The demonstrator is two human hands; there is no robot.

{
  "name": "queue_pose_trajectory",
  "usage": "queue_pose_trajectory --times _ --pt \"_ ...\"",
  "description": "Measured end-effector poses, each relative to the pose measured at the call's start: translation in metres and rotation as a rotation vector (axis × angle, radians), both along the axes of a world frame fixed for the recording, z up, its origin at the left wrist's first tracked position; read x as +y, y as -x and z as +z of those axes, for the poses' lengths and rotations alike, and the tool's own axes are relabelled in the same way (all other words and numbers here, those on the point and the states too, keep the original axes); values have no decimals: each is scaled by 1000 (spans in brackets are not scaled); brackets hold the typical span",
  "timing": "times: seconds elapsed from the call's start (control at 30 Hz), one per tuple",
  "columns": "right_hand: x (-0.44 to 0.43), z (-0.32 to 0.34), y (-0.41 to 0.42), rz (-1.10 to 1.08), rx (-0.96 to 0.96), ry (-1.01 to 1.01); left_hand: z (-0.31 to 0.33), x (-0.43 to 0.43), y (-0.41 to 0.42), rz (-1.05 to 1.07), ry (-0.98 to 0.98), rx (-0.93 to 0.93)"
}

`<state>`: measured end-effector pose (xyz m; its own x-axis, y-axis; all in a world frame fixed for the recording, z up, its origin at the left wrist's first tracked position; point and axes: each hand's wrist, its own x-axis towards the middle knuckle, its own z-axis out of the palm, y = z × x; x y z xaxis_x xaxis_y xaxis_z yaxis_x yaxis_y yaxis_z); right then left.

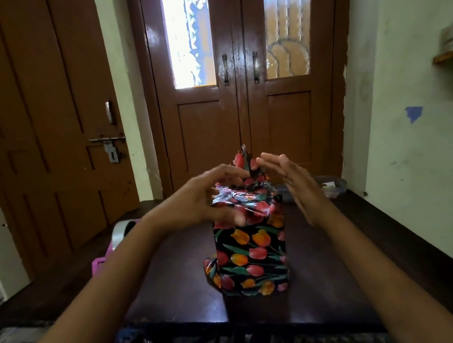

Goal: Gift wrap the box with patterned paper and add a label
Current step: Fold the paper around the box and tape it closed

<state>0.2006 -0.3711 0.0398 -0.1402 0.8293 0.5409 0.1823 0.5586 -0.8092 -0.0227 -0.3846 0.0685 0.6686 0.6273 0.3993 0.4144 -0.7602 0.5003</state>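
A tall box (251,254) stands upright on the dark wooden table (345,270), wrapped in black paper with red and orange tulips. Its top end is open, with crumpled glossy paper and one flap (244,161) sticking up at the back. My left hand (208,199) is over the top left of the box, fingers spread and bent, thumb low against the paper on the near side. My right hand (292,183) is beside the top right edge, fingers straight and together, holding nothing. Both hands are blurred.
A roll of clear tape (123,233) lies at the table's left edge, above a pink object (98,266). A clear plastic container (327,187) sits at the back right. Brown double doors stand behind the table, a wall on the right.
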Motion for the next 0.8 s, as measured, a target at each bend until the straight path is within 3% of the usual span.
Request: queue_pose_trajectory --times 0.1,0.17,0.27,0.4,0.53,0.7,0.8 --pt "-10 -16 -2 -23 -99 -160 -11 5 -7 46 -215 112" --pt "-10 -31 -3 -22 -244 -190 -13 8 -14 51 -288 -11" --pt "-7 -39 1 -37 -216 -218 -5 10 -23 24 -205 -233" --pt "-2 -36 4 -183 -227 -264 -5 22 -40 186 -204 -438" --pt "2 -35 0 -195 -234 -289 -17 29 -56 244 -151 -619" --pt "2 -5 2 -177 -182 -233 -18 30 -59 239 -40 -724" --pt "5 2 9 -177 -16 -213 -15 30 -54 252 51 -817"
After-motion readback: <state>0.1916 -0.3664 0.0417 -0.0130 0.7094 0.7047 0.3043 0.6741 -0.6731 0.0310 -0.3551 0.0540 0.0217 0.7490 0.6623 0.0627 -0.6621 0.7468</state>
